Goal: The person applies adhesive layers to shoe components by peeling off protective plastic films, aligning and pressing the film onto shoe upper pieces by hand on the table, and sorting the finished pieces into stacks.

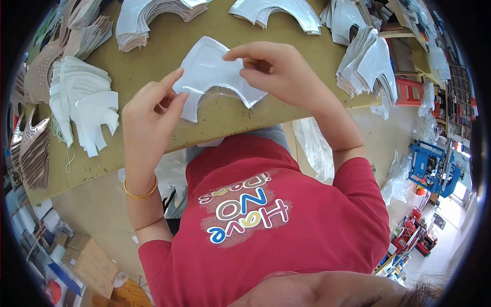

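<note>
A white, shiny, U-shaped shoe-upper piece (212,66) is at the near edge of the table, between my hands. My left hand (153,107) has thumb and index finger on its left edge, the other fingers curled under. At the upper right corner of the piece, my right hand (271,69) grips with the index finger at the top edge and the thumb lower on the surface. A clear film-like strip shows along the inner curve. The undersides of the piece and some fingertips are hidden.
The olive table (153,71) bears stacks of similar pieces: a pale stack (148,20), a white stack (279,13), another at right (368,64), and fanned white pieces (84,97) with string at left. Brown perforated pieces (33,148) lie beyond. A blue machine (434,166) stands on the right.
</note>
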